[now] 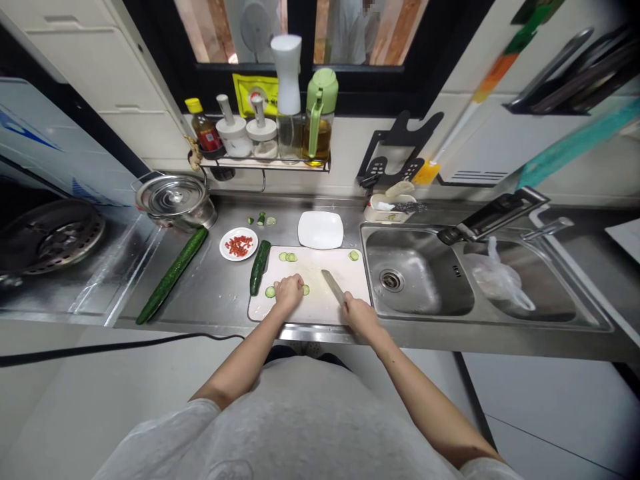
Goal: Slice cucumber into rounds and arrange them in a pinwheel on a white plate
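Note:
My left hand is closed, its fingers curled down over cucumber slices on the white cutting board. One slice peeks out at the fingertips, and another slice lies on the wrist side; what is under the palm is hidden. In my right hand is the handle of a kitchen knife, its blade angled up and left across the board. More cucumber slices lie near the board's back edge, with a single slice at its back right corner. A cut cucumber rests along the board's left edge.
A whole cucumber lies further left. Behind the board stand a plate of chopped red pieces, cucumber scraps and a white square dish. A double sink is at right, a steel pot at back left.

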Available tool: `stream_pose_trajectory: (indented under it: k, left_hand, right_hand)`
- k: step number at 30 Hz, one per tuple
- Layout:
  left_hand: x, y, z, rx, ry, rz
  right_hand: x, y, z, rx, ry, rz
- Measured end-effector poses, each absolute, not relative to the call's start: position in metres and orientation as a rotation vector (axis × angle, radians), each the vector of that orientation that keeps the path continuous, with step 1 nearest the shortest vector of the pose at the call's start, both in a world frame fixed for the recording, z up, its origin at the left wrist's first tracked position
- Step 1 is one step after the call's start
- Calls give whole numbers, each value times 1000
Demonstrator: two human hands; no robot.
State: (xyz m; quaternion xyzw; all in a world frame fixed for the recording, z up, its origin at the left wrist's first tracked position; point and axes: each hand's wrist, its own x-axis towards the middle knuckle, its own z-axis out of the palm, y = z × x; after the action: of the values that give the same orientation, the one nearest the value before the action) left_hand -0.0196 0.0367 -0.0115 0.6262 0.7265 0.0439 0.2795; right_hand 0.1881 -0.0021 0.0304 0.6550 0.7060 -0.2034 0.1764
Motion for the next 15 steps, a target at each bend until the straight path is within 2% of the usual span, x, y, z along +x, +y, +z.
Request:
stream_pose_trajectory:
  k: [9, 15]
  left_hand:
    - [-65, 21, 5, 1428, 2012, 310]
    - [-108, 15, 7, 1384, 2122, 167]
  right_hand:
    - [187, -3, 23, 1841, 2006, -585]
    - [186, -4, 23, 1839, 1997, -597]
